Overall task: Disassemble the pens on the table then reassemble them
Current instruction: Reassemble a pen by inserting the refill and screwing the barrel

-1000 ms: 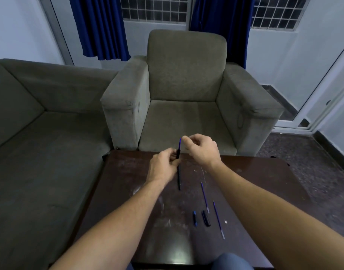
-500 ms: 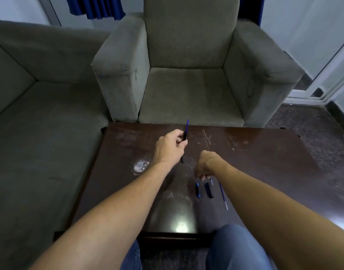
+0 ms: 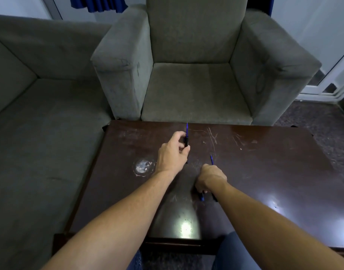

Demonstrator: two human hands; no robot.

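Observation:
My left hand (image 3: 173, 152) grips a dark pen barrel (image 3: 186, 142) upright above the brown table (image 3: 264, 168); a thin blue refill tip sticks out of its top. My right hand (image 3: 211, 179) is lower and nearer, fingers curled down round a second blue refill (image 3: 211, 160) whose end pokes up past the knuckles. Under that hand a small blue cap piece (image 3: 201, 197) and a dark pen piece (image 3: 215, 197) lie on the table, partly hidden by the wrist.
A grey armchair (image 3: 196, 90) stands right behind the table's far edge and a grey sofa (image 3: 40, 114) runs along the left. A round pale stain (image 3: 143, 167) marks the table left of my hands. My blue-jeaned knees (image 3: 233, 252) meet the near edge.
My right hand left the pen held by the left hand, dropped to the loose parts near me and picked up a blue refill. The view tilted down.

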